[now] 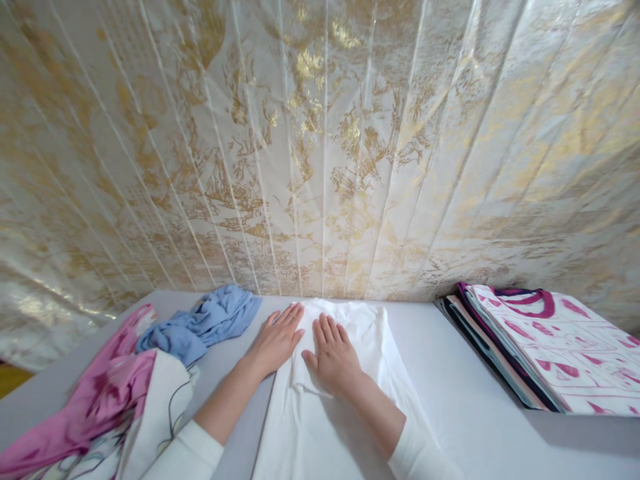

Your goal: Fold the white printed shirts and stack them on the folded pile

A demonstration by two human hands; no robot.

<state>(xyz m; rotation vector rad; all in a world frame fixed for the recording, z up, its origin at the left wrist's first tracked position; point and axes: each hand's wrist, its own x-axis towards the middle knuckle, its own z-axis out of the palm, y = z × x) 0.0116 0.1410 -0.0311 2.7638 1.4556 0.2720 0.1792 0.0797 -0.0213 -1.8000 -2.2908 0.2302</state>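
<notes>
A white garment (360, 427) lies spread lengthwise on the pale table, its far end (370, 320) lightly wrinkled. My left hand (277, 339) rests on its left far edge, fingers stretched forward. Flat on the cloth to the right of it is my right hand (334, 357), fingers extended and thumb apart. Neither hand grips anything. The near end of the garment runs out of the bottom of the view, and my right forearm covers part of it.
Left on the table (480, 433) lie a crumpled blue garment (205, 323), a pink one (110, 400) and a white patterned cloth (160, 407). At the right stands a stack of folded clothes (565, 347). A white and gold curtain (320, 147) hangs behind the table.
</notes>
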